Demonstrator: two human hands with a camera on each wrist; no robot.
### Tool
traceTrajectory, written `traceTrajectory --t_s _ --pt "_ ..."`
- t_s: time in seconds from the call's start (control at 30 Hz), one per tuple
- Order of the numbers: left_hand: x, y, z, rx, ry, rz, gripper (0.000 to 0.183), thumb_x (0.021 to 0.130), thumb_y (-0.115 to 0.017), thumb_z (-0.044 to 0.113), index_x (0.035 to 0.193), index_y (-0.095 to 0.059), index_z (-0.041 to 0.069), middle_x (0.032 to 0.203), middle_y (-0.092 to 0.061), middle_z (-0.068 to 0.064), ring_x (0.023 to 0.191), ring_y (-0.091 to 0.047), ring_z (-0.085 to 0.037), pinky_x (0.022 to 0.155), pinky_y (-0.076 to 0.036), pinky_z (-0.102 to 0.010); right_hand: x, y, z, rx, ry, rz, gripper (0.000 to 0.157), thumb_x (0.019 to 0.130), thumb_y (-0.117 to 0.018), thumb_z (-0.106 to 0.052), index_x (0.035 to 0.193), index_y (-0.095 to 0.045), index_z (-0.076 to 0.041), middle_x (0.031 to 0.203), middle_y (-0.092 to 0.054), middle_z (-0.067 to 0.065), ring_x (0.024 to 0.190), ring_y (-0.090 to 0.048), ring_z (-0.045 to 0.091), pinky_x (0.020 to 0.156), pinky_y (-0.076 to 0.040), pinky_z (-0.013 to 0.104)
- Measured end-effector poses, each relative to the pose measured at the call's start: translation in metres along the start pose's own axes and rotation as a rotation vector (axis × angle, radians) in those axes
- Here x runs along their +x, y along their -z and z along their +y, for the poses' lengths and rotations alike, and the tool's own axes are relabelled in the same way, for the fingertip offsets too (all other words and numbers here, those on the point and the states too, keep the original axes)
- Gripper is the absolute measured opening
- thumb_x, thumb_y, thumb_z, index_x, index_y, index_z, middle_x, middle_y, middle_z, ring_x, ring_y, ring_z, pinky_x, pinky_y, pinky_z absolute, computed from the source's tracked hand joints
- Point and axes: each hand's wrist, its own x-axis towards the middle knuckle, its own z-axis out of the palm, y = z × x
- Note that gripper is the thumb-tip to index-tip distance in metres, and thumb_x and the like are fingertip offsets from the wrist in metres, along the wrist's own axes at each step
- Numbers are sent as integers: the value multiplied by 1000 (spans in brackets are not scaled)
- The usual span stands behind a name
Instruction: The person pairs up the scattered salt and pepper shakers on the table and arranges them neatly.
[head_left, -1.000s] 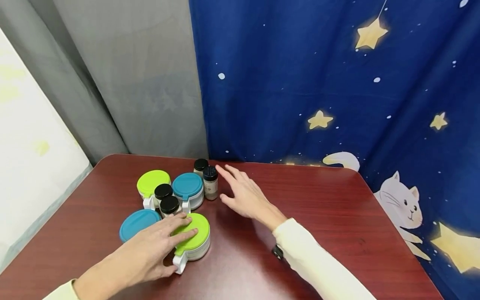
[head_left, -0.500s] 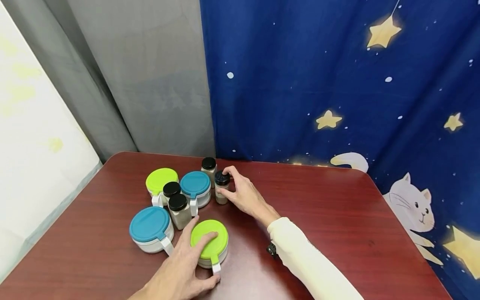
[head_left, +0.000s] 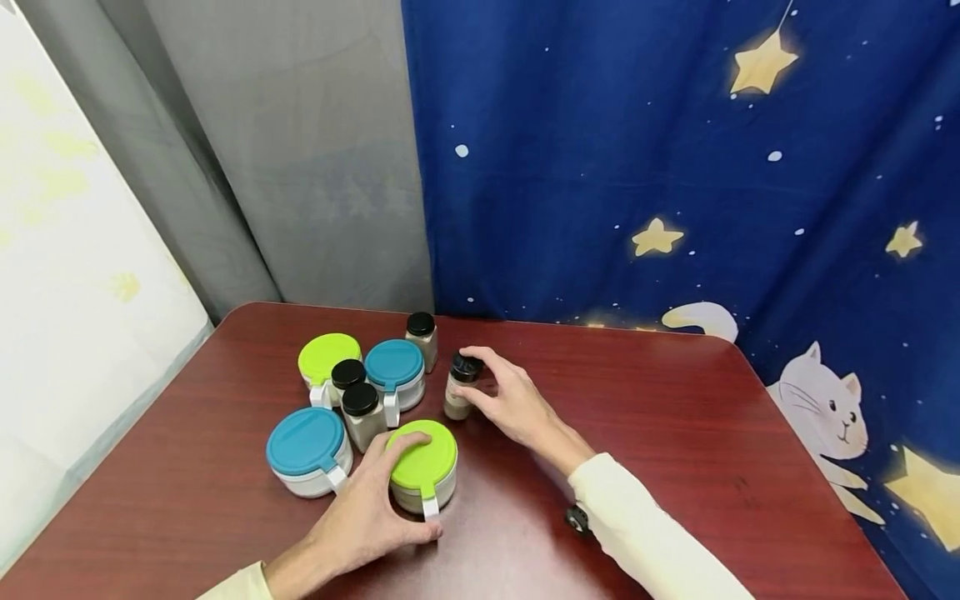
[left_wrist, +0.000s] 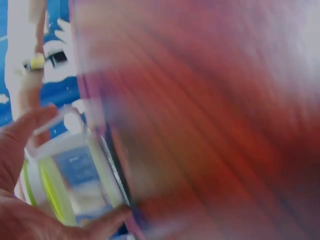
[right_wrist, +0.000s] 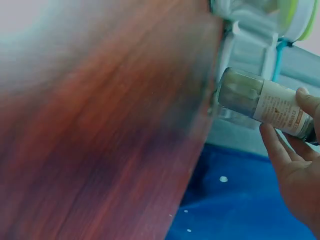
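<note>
My left hand (head_left: pixel 367 507) grips the near lime-lidded seasoning jar (head_left: pixel 424 460), fingers along its left side and thumb by its white handle. The left wrist view shows this jar (left_wrist: pixel 77 175) between thumb and fingers, clear-walled. With my right hand (head_left: pixel 525 410) I pinch a small spice bottle (head_left: pixel 457 400) around its black cap, and it leans slightly. A printed label and clear lower part show on the spice bottle (right_wrist: pixel 265 100) in the right wrist view. The two held things stand apart from each other.
To the left are a blue-lidded jar (head_left: pixel 306 446), another blue-lidded jar (head_left: pixel 395 367) and a lime-lidded jar (head_left: pixel 328 357). Black-capped spice bottles stand among them, one bottle (head_left: pixel 422 343) at the back. The table's far edge meets curtains (head_left: pixel 345 208).
My right hand has taken hold of the spice bottle and drawn it right, away from the group. My left hand has brought the near lime-lidded jar rightward, away from the blue-lidded one.
</note>
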Motion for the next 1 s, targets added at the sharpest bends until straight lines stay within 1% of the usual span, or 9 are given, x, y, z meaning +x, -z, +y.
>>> traceTrajectory --t_s 0.07,0.2,0.3,0.4,0.5,0.57,0.73,0.87,1.0 --pt "3 1 0 -12 -14 -1 98 57 -100 36 140 -50 34 132 -46 5 111 -54 -13 91 -50 -44 -14 8 -6 24 -9 -10 52 90 -80 -12 136 -57 -17 119 -66 1 95 -69 12 84 -56 31" --pt "12 0 3 -10 -34 -6 97 58 -100 38 141 -50 37 137 -45 6 112 -55 -15 89 -51 -45 -43 20 -15 62 -44 -51 51 91 -78 -7 137 -56 -15 118 -65 3 93 -69 13 82 -56 31" --pt "21 -2 8 -18 -53 -27 96 60 -99 39 143 -50 39 142 -43 6 114 -55 -17 90 -50 -45 -61 27 -20 50 -66 -65 52 93 -75 -5 140 -52 -14 117 -64 4 94 -69 12 82 -56 29" --pt "31 -6 13 -32 -98 -48 95 62 -98 38 143 -51 38 143 -43 4 115 -55 -18 91 -50 -45 -73 34 -22 10 -69 -56 54 94 -73 -3 142 -50 -13 118 -64 4 96 -67 12 82 -56 29" --pt "40 -12 19 -45 -147 -60 94 62 -98 38 144 -52 36 142 -43 3 114 -56 -18 90 -50 -45 -78 41 -21 -6 -73 -43 54 94 -72 -1 142 -49 -12 117 -63 5 95 -67 12 80 -56 31" --pt "47 -15 24 -53 -171 -66 94 62 -98 37 144 -52 36 141 -43 2 113 -57 -19 90 -51 -45 -78 46 -19 -14 -72 -26 53 94 -71 0 141 -50 -11 116 -63 5 94 -67 12 80 -57 32" --pt "66 -26 36 -67 -180 -94 94 63 -97 38 145 -51 36 143 -42 1 111 -58 -21 88 -51 -43 -78 60 -10 -89 -49 33 52 94 -72 0 140 -51 -10 115 -64 5 94 -67 13 78 -57 31" --pt "89 -37 45 -93 -204 -128 92 65 -97 38 144 -51 35 143 -42 -1 112 -57 -22 87 -52 -42 -75 78 0 -98 -57 81 52 93 -72 1 139 -51 -9 116 -64 9 94 -67 17 77 -58 31" --pt "116 -53 52 -124 -245 -198 91 66 -97 35 144 -50 32 141 -43 -3 116 -54 -22 89 -51 -42 -74 98 14 -86 -99 112 53 93 -71 4 139 -50 -8 117 -63 14 93 -69 21 76 -58 32"
